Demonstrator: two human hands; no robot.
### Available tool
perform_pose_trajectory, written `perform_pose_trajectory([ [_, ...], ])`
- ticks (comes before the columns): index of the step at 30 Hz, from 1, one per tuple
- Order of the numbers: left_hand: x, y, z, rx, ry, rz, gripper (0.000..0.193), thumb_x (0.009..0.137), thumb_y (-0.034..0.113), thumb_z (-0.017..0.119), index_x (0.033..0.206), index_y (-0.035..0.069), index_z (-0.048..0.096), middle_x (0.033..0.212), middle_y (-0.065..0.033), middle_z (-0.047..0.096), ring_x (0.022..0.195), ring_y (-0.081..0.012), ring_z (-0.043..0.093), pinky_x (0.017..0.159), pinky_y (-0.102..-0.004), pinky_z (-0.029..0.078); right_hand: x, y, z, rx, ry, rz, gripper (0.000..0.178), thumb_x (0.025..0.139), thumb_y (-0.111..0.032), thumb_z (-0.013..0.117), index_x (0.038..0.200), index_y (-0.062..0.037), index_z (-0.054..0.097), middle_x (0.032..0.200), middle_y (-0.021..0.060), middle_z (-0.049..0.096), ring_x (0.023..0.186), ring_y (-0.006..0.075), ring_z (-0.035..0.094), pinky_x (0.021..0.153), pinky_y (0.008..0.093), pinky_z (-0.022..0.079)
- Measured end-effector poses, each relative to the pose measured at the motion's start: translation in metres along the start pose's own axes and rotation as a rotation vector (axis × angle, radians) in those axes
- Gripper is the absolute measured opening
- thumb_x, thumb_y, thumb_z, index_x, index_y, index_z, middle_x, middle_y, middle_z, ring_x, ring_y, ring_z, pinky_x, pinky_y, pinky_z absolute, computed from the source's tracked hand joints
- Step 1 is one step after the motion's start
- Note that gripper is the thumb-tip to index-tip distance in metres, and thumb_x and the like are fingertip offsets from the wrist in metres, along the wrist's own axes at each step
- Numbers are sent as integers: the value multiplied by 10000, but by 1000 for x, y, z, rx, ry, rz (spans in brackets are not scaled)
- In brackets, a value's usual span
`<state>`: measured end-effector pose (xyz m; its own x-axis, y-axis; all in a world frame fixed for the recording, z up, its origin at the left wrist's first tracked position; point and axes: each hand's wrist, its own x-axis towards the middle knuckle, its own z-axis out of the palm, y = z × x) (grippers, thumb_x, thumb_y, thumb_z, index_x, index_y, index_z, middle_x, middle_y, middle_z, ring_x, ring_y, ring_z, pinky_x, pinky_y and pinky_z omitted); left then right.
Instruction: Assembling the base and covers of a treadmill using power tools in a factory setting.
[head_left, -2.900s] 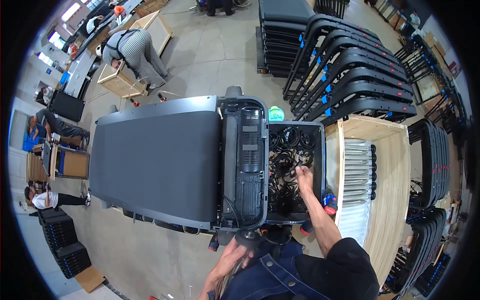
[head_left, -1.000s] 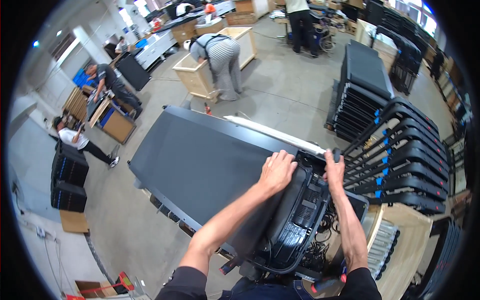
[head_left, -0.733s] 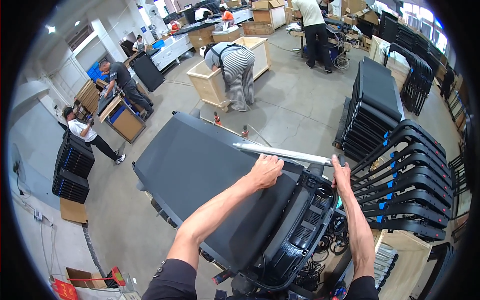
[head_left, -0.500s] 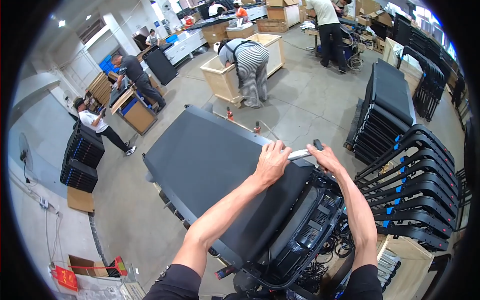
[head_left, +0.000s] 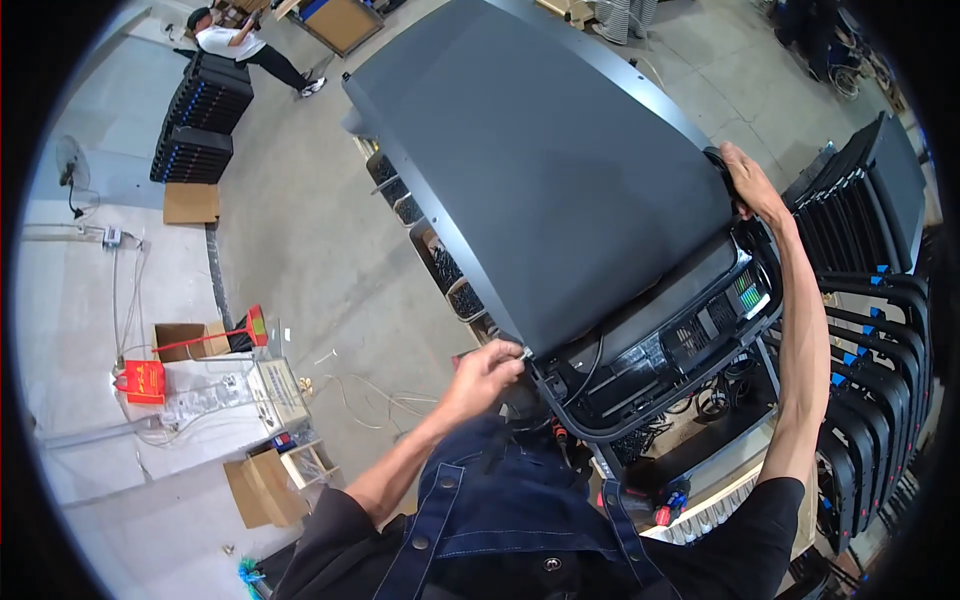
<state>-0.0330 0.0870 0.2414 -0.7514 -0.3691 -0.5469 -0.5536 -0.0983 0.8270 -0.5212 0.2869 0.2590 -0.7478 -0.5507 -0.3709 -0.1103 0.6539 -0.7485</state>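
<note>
A treadmill deck [head_left: 540, 170] with a dark belt and grey side rails lies in front of me. Its motor bay [head_left: 690, 335] is uncovered at the near end, showing black parts and wiring. At the deck's near left corner, my left hand [head_left: 482, 382] has thumb and fingers pressed together on a tiny pale piece, too small to name. My right hand [head_left: 755, 190] curls over the right rail's near end, against a dark rounded part that its fingers mostly hide.
Bins of small dark parts [head_left: 440, 262] line the deck's left side. Black curved frames [head_left: 880, 370] and stacked dark panels [head_left: 860, 190] stand at right. A red-handled tool [head_left: 664, 512] lies below the motor bay. A person [head_left: 240, 45] stands far left, near stacked black parts [head_left: 200, 115].
My view has swung down and leftward. My left hand has gone from the right rail to the near left corner. The pale strip between my hands is out of sight; my right hand stays at the right corner.
</note>
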Motion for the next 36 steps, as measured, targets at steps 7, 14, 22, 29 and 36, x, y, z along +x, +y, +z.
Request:
perform_pose_trajectory([
  [7,-25,-11,26,214,408,300,190,873,91,750,1022,-16,702,877,-136,750,782,-185,724,727,-320,567,-38,-5,2,154,42,141,703,905,-685,583,1121,-17,625,824,72,653,597,116,624,526,250,527],
  [14,-24,-1,15,408,327,286,169,857,72,734,975,-43,698,778,-120,723,659,-138,663,618,-302,532,-57,-1,8,-87,374,-42,707,876,-661,619,773,32,717,650,123,642,620,230,631,646,403,503],
  [22,-47,-11,44,151,141,295,183,848,72,769,980,-45,722,755,-83,729,665,-99,666,615,-258,542,-108,77,-27,87,278,115,535,876,-541,666,747,-27,737,596,21,601,575,121,551,566,313,416],
  [29,-69,27,64,311,277,522,134,787,14,790,901,-9,723,736,-85,708,623,-150,692,565,-265,547,-99,103,4,301,506,147,485,850,-492,698,756,-16,722,605,34,625,573,131,558,553,315,414],
  [36,-53,24,65,526,288,718,132,794,41,787,881,31,688,782,-101,690,651,-226,688,583,-313,537,-89,119,21,387,735,100,453,864,-449,734,748,-11,724,585,72,654,598,143,595,631,325,481],
])
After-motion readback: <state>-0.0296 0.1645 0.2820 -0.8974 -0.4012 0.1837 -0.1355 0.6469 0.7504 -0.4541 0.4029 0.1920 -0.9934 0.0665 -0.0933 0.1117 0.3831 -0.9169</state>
